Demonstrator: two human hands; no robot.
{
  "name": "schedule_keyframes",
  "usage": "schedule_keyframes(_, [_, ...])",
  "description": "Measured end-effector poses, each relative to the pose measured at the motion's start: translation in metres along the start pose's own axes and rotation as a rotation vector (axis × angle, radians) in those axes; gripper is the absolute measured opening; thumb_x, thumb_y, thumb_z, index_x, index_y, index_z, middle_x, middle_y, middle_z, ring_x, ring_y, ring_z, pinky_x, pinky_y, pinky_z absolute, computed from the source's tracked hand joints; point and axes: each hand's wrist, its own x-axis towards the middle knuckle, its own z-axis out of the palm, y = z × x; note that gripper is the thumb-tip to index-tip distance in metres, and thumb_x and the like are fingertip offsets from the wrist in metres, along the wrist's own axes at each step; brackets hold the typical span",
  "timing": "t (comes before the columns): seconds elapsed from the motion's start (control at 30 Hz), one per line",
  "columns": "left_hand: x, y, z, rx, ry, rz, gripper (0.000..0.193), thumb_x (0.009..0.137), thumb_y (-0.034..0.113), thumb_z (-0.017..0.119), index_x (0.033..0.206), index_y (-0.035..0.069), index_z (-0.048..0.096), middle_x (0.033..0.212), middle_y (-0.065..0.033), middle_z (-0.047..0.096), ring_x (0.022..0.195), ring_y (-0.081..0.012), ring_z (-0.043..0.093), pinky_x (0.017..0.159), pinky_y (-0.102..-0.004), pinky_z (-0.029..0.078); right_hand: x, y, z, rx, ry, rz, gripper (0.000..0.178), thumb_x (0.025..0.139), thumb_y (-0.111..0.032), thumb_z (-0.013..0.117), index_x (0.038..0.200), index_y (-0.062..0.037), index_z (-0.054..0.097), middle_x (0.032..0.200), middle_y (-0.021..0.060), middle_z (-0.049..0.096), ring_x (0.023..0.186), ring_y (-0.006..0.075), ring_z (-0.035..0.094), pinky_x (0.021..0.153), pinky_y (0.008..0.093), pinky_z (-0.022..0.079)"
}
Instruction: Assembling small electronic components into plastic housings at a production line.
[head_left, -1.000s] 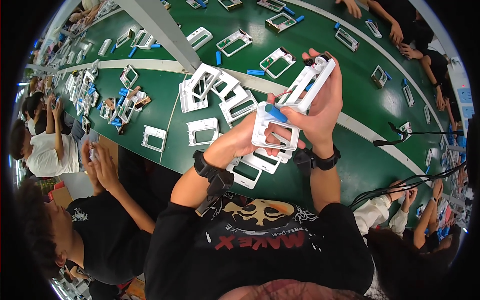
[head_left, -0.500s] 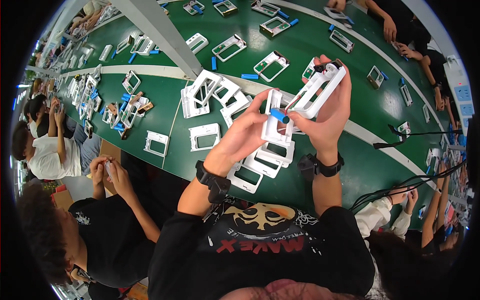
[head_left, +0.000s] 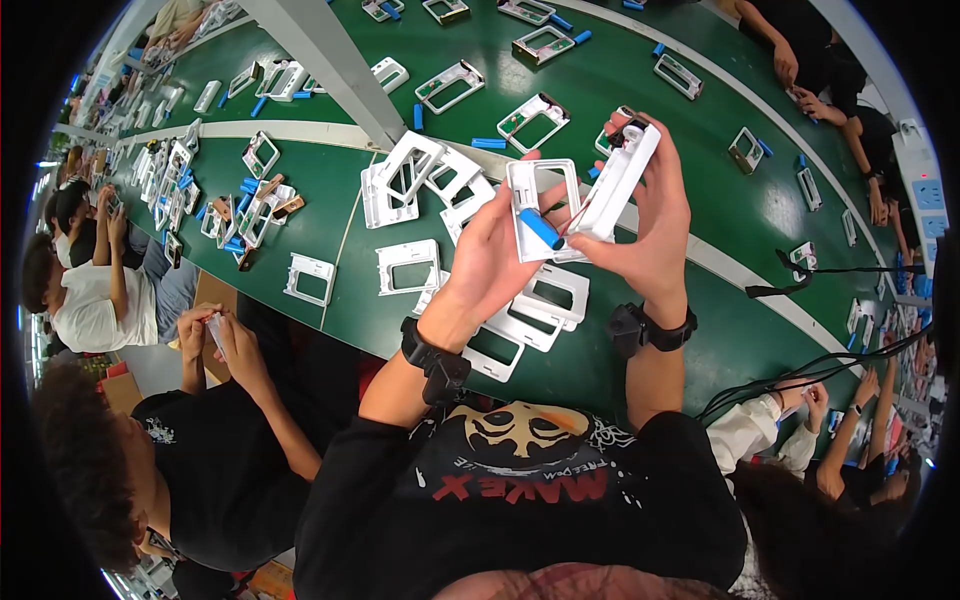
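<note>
Holding a white frame (head_left: 525, 241), with a blue cylinder (head_left: 541, 229) over it, by its left edge in the left hand (head_left: 485, 250), clasping a slim white housing (head_left: 618, 188) just beside it in the right hand (head_left: 656, 232), and raising both above the green table (head_left: 730, 350), near loose white frames (head_left: 410, 250)

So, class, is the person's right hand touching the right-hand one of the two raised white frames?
Touching: the head view shows the right hand gripping the white frame, its thumb against the lower end and its fingers around the upper part.

Two white parts, side by side!
Blue cylinder (head_left: 541, 229) slanting over the open frame (head_left: 516, 195); dark-ended housing (head_left: 622, 190) leaning right.
</note>
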Motion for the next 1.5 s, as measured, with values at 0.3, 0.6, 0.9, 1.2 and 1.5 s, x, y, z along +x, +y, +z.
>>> schedule_keyframes(0.3, [0.014,0.007,0.028,0.195,-0.107,0.070,0.054,0.098,0.022,0.038,0.148,0.016,0.020,0.147,-0.0219,0.039,0.133,-0.0357,0.042,0.110,-0.0510,0.034,-0.001,-0.007,0.000,-0.109,0.061,-0.141,0.115,0.050,-0.019,0.090,0.145,-0.0008,0.027,0.139,0.0183,0.044,0.128,0.0285,0.046,0.103,0.0407,0.043])
schedule_keyframes(0.6, [0.025,0.012,0.045,0.115,-0.112,0.091,0.048,0.102,0.026,0.033,0.147,0.016,0.021,0.144,-0.0200,0.042,0.132,-0.0346,0.043,0.105,-0.0513,0.041,0.003,-0.024,-0.017,-0.089,0.059,-0.188,0.119,0.049,-0.023,0.091,0.146,-0.0010,0.025,0.140,0.0204,0.042,0.129,0.0321,0.045,0.102,0.0434,0.044])
schedule_keyframes(0.9, [0.036,0.020,0.002,0.263,-0.097,-0.436,0.056,0.103,0.049,0.030,0.144,0.010,0.030,0.141,-0.0241,0.044,0.112,-0.0401,0.061,0.084,-0.0484,0.057,-0.002,-0.036,-0.015,0.252,0.146,-0.104,0.122,0.047,-0.028,0.093,0.145,0.0009,0.027,0.140,0.0210,0.042,0.130,0.0334,0.044,0.101,0.0451,0.047])
schedule_keyframes(1.2, [0.024,0.001,-0.040,0.340,-0.445,-0.962,0.092,0.090,0.077,0.017,0.144,0.005,0.033,0.129,-0.0305,0.052,0.093,-0.0524,0.064,0.065,-0.0534,0.060,0.020,-0.037,0.005,0.410,-0.461,-0.059,0.123,0.043,-0.031,0.094,0.144,0.0021,0.030,0.141,0.0203,0.042,0.129,0.0305,0.047,0.102,0.0440,0.045])
schedule_keyframes(1.5, [0.007,0.014,-0.033,0.167,-0.597,-1.091,0.105,0.081,0.086,0.010,0.147,0.007,0.030,0.133,-0.0329,0.049,0.096,-0.0527,0.063,0.062,-0.0431,0.062,0.011,-0.035,-0.012,0.357,-0.817,0.087,0.108,0.045,-0.013,0.081,0.143,-0.0042,0.035,0.142,0.0129,0.042,0.128,0.0235,0.046,0.106,0.0451,0.041])
